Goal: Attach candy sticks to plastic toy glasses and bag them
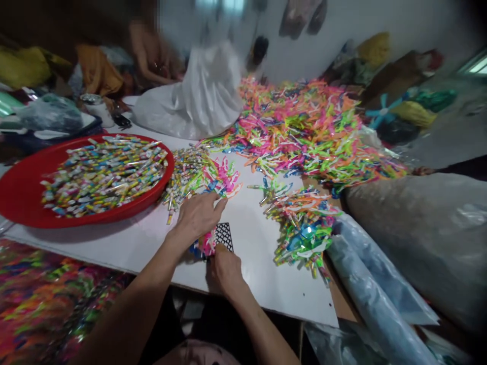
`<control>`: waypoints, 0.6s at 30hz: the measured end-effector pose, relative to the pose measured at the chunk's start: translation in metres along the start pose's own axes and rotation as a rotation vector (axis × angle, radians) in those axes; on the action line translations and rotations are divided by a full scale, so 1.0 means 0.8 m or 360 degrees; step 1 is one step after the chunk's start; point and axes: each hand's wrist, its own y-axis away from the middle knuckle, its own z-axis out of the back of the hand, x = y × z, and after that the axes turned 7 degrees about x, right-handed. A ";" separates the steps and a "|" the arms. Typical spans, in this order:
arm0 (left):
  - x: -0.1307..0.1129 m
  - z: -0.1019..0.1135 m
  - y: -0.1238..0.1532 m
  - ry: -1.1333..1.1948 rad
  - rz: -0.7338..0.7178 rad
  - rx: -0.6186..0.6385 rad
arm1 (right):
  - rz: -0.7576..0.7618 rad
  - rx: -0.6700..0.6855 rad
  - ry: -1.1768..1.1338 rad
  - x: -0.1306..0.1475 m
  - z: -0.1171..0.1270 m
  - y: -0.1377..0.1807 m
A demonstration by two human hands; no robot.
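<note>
My left hand (201, 215) is over the table, back upward, beside a small heap of bright pink, green and white wrapped pieces (224, 177). Its thumb stands apart from the palm; the other fingertips are mostly hidden. Close below it, my right hand (227, 267) is closed at the lower end of a flat black-and-white lattice-patterned piece (223, 235), whose exact kind I cannot make out. A little bunch of pink and blue pieces (207, 244) lies just left of that patterned piece, between both hands.
On the left, a red basin (15, 195) holds many short wrapped sticks. Another bunch (304, 228) lies right on the white tabletop (258, 274). A large colourful heap (300, 126) and a white sack (198, 96) are behind. Plastic rolls (365, 284) line the right edge. People sit farther back.
</note>
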 end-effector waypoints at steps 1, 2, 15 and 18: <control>0.001 0.001 -0.002 -0.0011 -0.0004 0.0007 | 0.0192 0.0058 -0.0067 -0.014 0.016 -0.008; 0.002 0.002 -0.003 -0.0014 -0.0017 0.0024 | 0.0372 0.0110 -0.0114 -0.033 0.037 -0.019; 0.009 0.004 -0.011 0.0048 0.0057 0.0217 | -0.0459 -0.0558 0.0511 -0.153 0.222 -0.158; 0.005 0.003 -0.005 0.0042 0.0022 0.0238 | -0.0369 -0.0608 0.0582 -0.140 0.176 -0.114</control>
